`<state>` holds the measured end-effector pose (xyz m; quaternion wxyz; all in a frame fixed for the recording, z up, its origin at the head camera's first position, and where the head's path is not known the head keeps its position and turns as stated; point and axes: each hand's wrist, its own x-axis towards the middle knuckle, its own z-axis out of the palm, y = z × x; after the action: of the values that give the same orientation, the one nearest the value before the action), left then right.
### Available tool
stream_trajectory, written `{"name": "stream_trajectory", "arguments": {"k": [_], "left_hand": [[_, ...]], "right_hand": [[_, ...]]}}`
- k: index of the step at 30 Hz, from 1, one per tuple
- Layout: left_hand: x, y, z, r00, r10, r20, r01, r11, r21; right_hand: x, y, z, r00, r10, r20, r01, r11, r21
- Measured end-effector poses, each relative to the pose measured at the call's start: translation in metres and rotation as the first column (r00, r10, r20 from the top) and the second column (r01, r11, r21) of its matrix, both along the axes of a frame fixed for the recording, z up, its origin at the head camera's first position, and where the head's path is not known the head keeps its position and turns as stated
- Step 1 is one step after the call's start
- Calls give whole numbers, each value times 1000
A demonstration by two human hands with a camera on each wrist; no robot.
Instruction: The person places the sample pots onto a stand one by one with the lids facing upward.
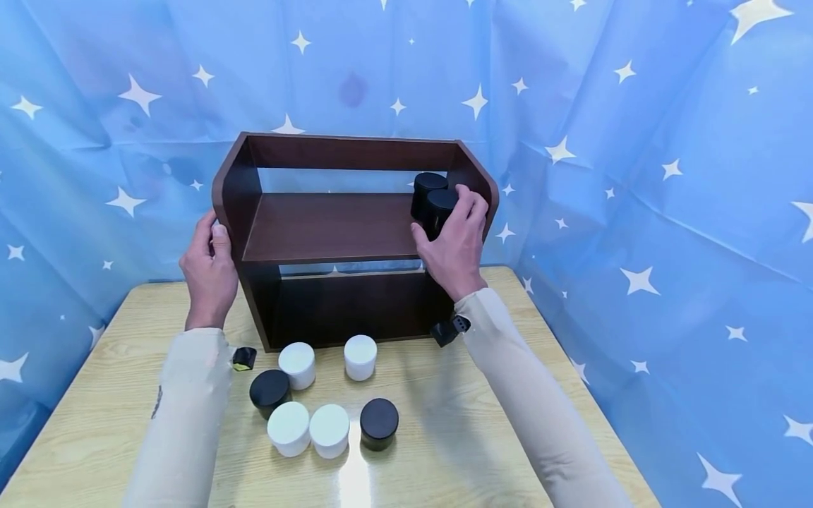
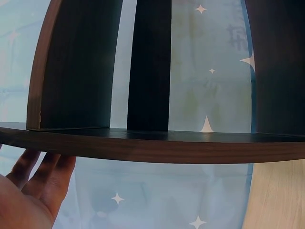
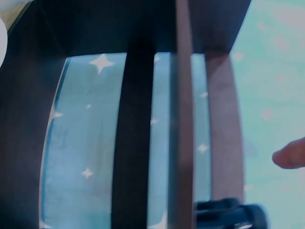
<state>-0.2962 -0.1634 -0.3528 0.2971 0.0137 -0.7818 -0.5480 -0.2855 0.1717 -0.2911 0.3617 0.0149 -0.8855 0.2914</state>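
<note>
A dark brown two-tier shelf [image 1: 336,226] stands on the table. My left hand [image 1: 211,275] rests against the outside of its left side panel; straight fingers [image 2: 59,179] touch that panel in the left wrist view. At the right end of the upper tier are two black cylindrical jars, a rear one [image 1: 429,182] and a front one [image 1: 438,204]. Around the front jar is my right hand [image 1: 454,243], thumb spread to the left and fingers on the right, partly covering it. The right wrist view shows a fingertip [image 3: 290,155] apart from a black jar [image 3: 233,217].
Several white jars, one [image 1: 360,358] near the shelf's front edge, stand on the wooden table [image 1: 114,416]. Two more black jars [image 1: 379,423] [image 1: 270,391] are among them. A blue star-patterned cloth [image 1: 635,212] hangs behind and beside the table.
</note>
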Motion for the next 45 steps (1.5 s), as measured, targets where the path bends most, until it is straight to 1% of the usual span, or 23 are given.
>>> {"name": "stream_trajectory", "arguments": {"k": [2,4,7,9,12,16,18,21,24,26,28,30,32,33,34,37,43,44,45], "left_hand": [[0,0,0,1000,-1,1,1,1000,0],[-1,0,0,1000,-2,0,2,1000,0],[-1,-1,1,1000,1,-7,-1,1000,-3],[-1,-2,1,1000,6,-15,-7,1000,-9],[-2,-3,1,999,10,-31,-11,1000,-20],[-2,-3,0,999,17,-49,-18,1000,-25],[-2,-2,-1,998,23,-54,-24,999,-22],[-2,-2,-1,998,28,-49,-29,999,-19],[-2,-1,-2,999,25,-44,-26,999,-21],[-2,0,-2,999,20,-43,-21,1000,-22],[-2,0,-2,999,19,-44,-20,1000,-22],[-2,1,-2,999,18,-43,-19,1000,-22],[-2,1,-2,999,18,-45,-19,1000,-21],[-2,1,-2,999,18,-45,-19,1000,-21],[-1,1,-2,999,19,-44,-20,1000,-21],[-1,1,-2,999,21,-42,-22,1000,-22],[-2,1,-2,999,19,-39,-20,1000,-21],[-2,1,-2,999,21,-40,-22,1000,-20],[-2,1,-2,999,25,-40,-26,999,-19]], "right_hand": [[9,-1,2,998,28,-52,-28,1000,4],[17,-3,4,992,71,-107,-72,997,3],[30,-6,4,971,163,-175,-167,986,-5],[36,-6,2,947,234,-220,-241,970,-9],[42,-6,-4,904,324,-279,-339,941,-8],[47,-3,-12,856,408,-317,-426,905,14],[50,-1,-15,833,456,-313,-475,880,18],[56,3,-22,791,541,-286,-569,822,-20],[63,8,-31,736,631,-245,-668,736,-111],[68,11,-38,700,678,-225,-714,679,-173],[72,13,-46,656,723,-215,-754,616,-227],[76,14,-53,621,757,-202,-780,570,-257],[80,14,-60,593,785,-178,-795,536,-285],[82,14,-63,584,796,-161,-798,526,-294],[84,14,-67,579,803,-140,-798,523,-299],[89,12,-80,569,818,-84,-795,521,-312],[99,9,-111,527,849,-33,-807,488,-333],[101,8,-116,525,851,-18,-806,490,-333],[103,8,-122,528,849,2,-800,498,-334]]}}
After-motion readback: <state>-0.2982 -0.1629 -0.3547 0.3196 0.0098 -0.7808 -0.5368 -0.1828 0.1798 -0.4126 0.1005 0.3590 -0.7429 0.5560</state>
